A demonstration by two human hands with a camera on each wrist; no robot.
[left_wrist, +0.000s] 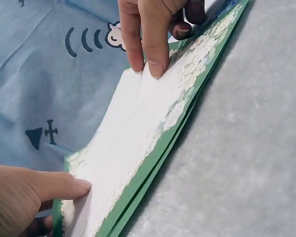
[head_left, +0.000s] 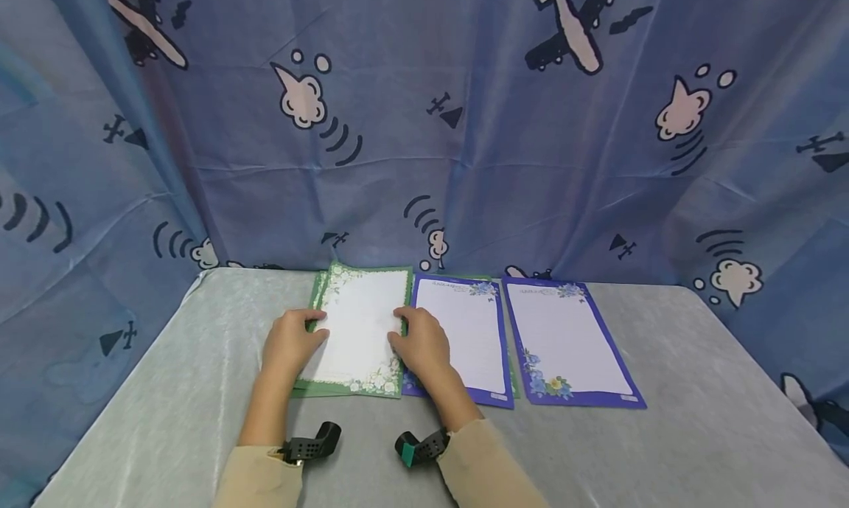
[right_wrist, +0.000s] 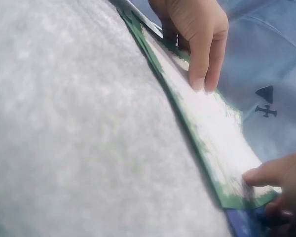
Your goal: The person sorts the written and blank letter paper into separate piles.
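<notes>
A white sheet of stationery paper with a green, flower-trimmed border [head_left: 361, 316] lies over at least one more green-edged sheet [head_left: 317, 290] on the left of the table. My left hand [head_left: 287, 344] holds its left side, the thumb on top and other fingers partly hidden below the edge. On the opposite side, my right hand [head_left: 424, 341] pinches the right edge, thumb over the paper. In the left wrist view, the stacked green edges [left_wrist: 160, 155] stand slightly apart. The sheet bends upward a little in the right wrist view, where the right thumb [right_wrist: 261, 174] presses its margin.
A purple-bordered sheet [head_left: 458, 331] lies right beside the green one, with a green edge [head_left: 514, 379] showing beneath it. Farther right is another purple-bordered sheet [head_left: 570, 346]. Grey cloth covers the table [head_left: 690, 419], and a blue patterned curtain [head_left: 477, 139] hangs behind it.
</notes>
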